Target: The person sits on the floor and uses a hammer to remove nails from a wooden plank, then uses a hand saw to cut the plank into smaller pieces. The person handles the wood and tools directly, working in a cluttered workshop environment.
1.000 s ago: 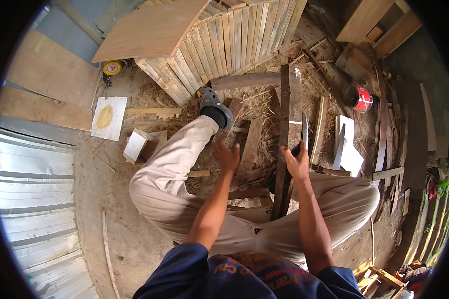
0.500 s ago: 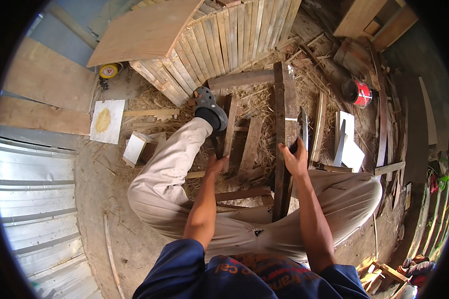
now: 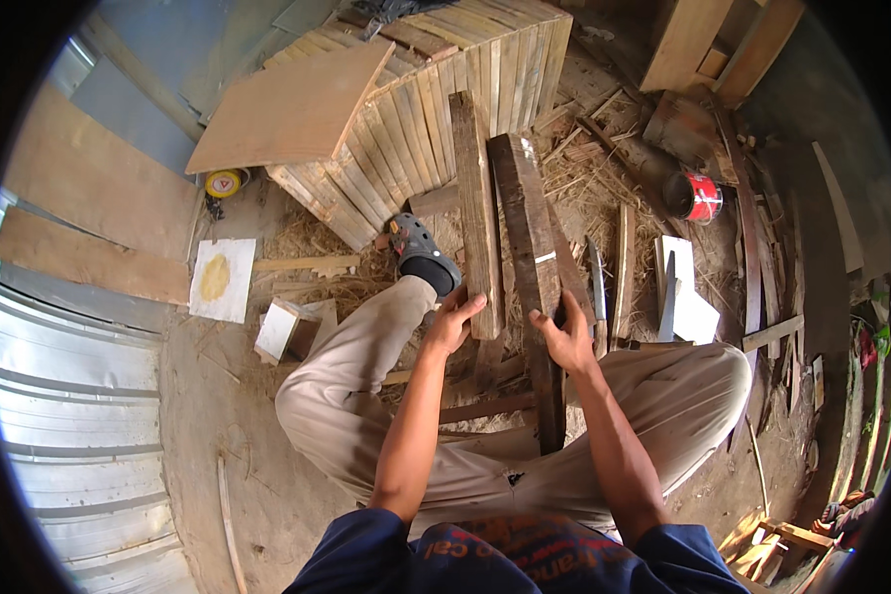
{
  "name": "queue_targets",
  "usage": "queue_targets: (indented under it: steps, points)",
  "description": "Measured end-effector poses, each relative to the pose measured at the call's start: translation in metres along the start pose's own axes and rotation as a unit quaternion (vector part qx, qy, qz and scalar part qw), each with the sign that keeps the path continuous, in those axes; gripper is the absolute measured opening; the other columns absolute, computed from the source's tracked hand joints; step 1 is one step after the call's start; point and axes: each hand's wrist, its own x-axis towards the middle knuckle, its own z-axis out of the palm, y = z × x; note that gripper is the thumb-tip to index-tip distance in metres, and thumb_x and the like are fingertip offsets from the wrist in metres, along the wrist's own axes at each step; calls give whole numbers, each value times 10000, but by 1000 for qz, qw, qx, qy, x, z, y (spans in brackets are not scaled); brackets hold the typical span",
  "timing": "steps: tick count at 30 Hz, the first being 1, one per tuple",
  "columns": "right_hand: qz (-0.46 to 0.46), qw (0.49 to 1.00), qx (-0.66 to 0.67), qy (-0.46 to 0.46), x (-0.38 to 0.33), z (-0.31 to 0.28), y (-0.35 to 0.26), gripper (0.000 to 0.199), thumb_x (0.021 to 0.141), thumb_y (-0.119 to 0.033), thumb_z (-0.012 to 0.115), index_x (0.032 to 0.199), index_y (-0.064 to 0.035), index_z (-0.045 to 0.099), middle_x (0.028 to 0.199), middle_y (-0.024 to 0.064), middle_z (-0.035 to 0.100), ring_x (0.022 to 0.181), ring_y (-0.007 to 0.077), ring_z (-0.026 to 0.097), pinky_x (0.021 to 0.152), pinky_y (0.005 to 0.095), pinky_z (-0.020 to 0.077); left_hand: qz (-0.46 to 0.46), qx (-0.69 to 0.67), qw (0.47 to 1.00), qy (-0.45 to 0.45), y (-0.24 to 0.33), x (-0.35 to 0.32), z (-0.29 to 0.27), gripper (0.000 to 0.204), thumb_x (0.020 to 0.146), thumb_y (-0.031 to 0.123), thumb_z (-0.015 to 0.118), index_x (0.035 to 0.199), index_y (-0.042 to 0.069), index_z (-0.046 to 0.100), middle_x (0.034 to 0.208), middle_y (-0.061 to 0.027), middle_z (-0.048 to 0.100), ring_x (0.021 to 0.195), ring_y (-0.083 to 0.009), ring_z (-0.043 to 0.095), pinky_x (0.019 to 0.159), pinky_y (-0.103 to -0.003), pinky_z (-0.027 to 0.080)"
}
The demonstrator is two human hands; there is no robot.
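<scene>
My left hand [image 3: 453,322] is closed around the near part of a brown wooden plank [image 3: 477,218], which is raised and points away from me. Beside it, just to the right, a longer dark wooden beam [image 3: 527,218] runs from between my thighs outward, with a white line across its face. My right hand [image 3: 567,335] grips that beam from its right side, thumb on top. The far ends of the two pieces stand a little apart. A narrow metal blade [image 3: 596,277] lies right of the beam, its handle end not clearly seen.
A second metal blade [image 3: 669,297] rests by a white board [image 3: 691,297] on the right. Farther off are a red can [image 3: 701,198] and a slatted wooden crate [image 3: 416,129]. My shod left foot [image 3: 424,252] is beside the crate. Straw and wood strips litter the ground.
My left hand has lifted the plank from the floor and brought it up alongside the beam. The beam's far end has swung left, with my right hand still on it.
</scene>
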Motion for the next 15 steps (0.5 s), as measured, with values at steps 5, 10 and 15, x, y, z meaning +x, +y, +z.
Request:
queue_targets:
  steps: [5, 10, 15]
  points:
    - [-71, 997, 38, -7, -12, -5, -27, 740, 867, -266, 702, 1360, 163, 356, 1299, 231, 526, 1183, 244, 520, 997, 349, 426, 10, -57, 994, -88, 5, -10, 29, 654, 874, 290, 712, 1379, -22, 438, 1291, -128, 579, 1201, -242, 563, 1005, -407, 457]
    - [-50, 994, 95, -32, -19, -9, -50, 619, 902, -242, 621, 1413, 18, 388, 1277, 115, 539, 1153, 192, 498, 976, 326, 427, 7, -84, 992, -92, 16, -23, 41, 665, 858, 332, 748, 1352, -12, 466, 1280, -124, 589, 1159, -236, 591, 972, -396, 486]
    - [-93, 989, 115, 3, -20, -5, -54, 509, 913, -206, 605, 1318, 43, 425, 1181, 129, 558, 1042, 176, 530, 898, 319, 451, 9, 24, 993, -119, 30, -30, 54, 782, 797, 326, 817, 1379, -33, 439, 1287, -114, 581, 1178, -210, 563, 998, -363, 451]
